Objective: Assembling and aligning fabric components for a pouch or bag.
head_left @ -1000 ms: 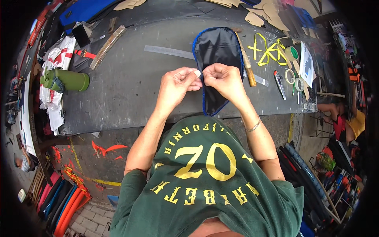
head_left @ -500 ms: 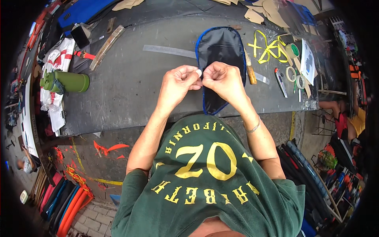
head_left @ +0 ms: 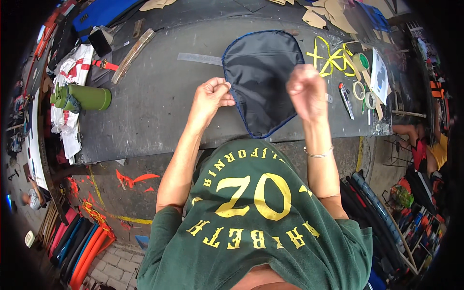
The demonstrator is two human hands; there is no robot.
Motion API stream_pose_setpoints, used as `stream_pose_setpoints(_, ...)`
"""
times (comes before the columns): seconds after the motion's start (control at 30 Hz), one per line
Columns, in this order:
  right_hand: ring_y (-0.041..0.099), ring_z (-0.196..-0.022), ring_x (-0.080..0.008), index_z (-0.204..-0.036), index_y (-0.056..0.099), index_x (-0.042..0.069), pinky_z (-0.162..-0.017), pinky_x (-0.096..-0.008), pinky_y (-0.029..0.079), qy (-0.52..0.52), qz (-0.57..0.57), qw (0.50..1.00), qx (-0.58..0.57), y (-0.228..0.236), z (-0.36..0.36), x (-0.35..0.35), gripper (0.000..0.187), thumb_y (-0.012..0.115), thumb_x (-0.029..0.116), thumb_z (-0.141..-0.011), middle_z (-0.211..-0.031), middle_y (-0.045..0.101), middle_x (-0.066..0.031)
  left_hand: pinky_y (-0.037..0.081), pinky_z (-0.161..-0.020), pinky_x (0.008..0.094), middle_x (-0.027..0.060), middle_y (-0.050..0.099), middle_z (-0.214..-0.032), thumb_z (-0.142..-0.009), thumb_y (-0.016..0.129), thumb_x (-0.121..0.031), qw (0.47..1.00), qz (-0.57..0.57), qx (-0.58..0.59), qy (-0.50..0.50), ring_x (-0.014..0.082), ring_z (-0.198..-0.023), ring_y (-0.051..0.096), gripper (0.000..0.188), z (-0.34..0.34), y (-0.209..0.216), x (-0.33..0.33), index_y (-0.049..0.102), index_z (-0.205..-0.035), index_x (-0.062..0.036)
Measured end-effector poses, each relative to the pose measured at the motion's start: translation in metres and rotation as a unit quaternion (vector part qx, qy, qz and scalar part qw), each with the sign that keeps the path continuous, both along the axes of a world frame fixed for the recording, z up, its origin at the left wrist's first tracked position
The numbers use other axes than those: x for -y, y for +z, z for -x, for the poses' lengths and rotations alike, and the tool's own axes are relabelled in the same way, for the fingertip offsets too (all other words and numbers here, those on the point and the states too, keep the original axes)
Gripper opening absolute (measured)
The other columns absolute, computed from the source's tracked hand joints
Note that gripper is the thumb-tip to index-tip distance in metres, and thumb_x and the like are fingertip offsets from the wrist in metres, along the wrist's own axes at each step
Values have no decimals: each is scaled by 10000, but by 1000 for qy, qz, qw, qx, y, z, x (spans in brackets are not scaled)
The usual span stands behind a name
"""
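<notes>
A black fabric panel [head_left: 261, 72] with blue edging lies spread on the dark worktable [head_left: 145, 111], wide at the far end and narrowing toward me. My left hand [head_left: 212, 99] pinches its left edge between thumb and fingers. Over the panel's right edge is my right hand [head_left: 308, 91], curled and smeared by motion, so I cannot tell whether its fingers grip anything. A clear ruler [head_left: 198, 59] runs partly beneath the panel's left side.
Right of the panel lie a yellow tape measure [head_left: 331, 63], a box cutter [head_left: 346, 100] and tape rolls [head_left: 358, 90]. On the left are a green bottle [head_left: 89, 98], a phone [head_left: 99, 43] and a wooden strip [head_left: 133, 55]. Brown pattern pieces [head_left: 333, 14] lie at the far right.
The panel has opened out from a narrow shape to a wider one. My hands, close together before, have moved apart; the right one went rightward, the left shifted slightly left.
</notes>
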State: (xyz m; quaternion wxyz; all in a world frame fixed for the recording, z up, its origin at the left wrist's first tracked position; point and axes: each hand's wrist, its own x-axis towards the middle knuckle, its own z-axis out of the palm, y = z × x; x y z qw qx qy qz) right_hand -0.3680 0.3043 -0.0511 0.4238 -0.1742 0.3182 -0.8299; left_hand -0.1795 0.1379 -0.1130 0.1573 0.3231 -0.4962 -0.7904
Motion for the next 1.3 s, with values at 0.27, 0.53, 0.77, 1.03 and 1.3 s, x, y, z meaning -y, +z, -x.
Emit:
stream_pose_setpoints(0.27,539,-540,-114,-768,589,90,-496,-249,475,229,60,956,174,-16,18,-52,534,485,549,-1021,-663,530,11,617,-733,301,80,675,-883,-975,668,-166,997,-68,-22,18,159,-750,692,218,6,-3,13,640,-1081,22)
stream_pose_setpoints(0.53,673,-753,-70,-1027,745,-43,-688,-241,545,-4,-338,872,-354,-26,-55,12,208,724,127,-909,-812,749,-70,629,-747,315,83,702,-894,-967,677,-132,999,-28,-27,25,157,-783,710,187,10,28,-17,650,-1063,26)
stream_pose_setpoints(0.77,663,-675,-69,-965,740,-56,-652,-251,542,39,-381,820,-424,6,-42,19,195,723,118,-880,-761,746,-95,626,-742,290,84,692,-878,-979,661,-132,999,20,-28,2,146,-761,700,192,13,35,-23,653,-1076,34)
stream_pose_setpoints(1.03,669,-706,-73,-946,728,-66,-674,-241,549,75,-356,840,-402,-6,-28,16,170,704,86,-874,-800,751,-79,617,-716,274,77,689,-832,-973,671,-133,999,9,-49,-13,137,-720,690,165,14,45,-24,656,-1029,21)
stream_pose_setpoints(1.3,705,-797,-95,-1049,738,-56,-728,-239,576,59,-343,873,-341,-3,-38,9,203,708,87,-907,-875,760,-82,614,-731,270,106,712,-858,-989,649,-126,999,14,-32,-5,143,-752,707,224,13,41,-22,656,-1084,77)
